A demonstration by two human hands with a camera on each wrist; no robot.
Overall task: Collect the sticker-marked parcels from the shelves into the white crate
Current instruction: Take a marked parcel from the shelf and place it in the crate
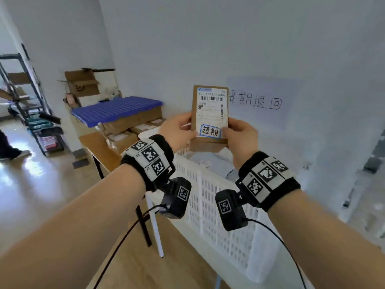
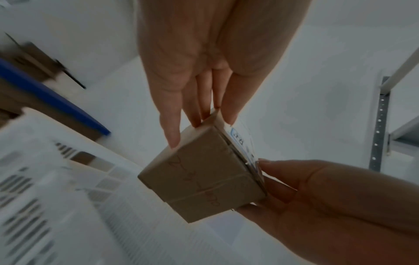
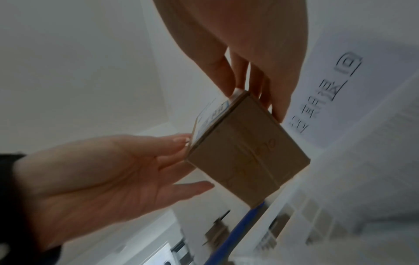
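A white wall (image 1: 229, 38) fills the background, with a paper sheet (image 1: 262, 101) taped to it reading "超期退回" in handwriting. Below stands a white slatted crate (image 1: 218, 205), beside a wooden bench (image 1: 100, 147) piled with cardboard boxes (image 1: 129, 124) under a blue ribbed board (image 1: 116, 109). A dark metal shelf rack (image 1: 27, 97) stands far left.

Above the crate, both hands hold up a small brown cardboard parcel (image 1: 209, 119). The left hand (image 1: 177, 130) has a grip on its left edge, thumb in front and fingers behind; the right hand (image 1: 239, 138) pinches the right edge the same way. A white shipping label (image 1: 211, 107) with barcodes starts "891". Under it sits a blue-bordered sticker (image 1: 210, 131) reading "超期".

Only the wrist views show the parcel's underside (image 2: 199, 181), which carries faint handwriting too blurred to read.
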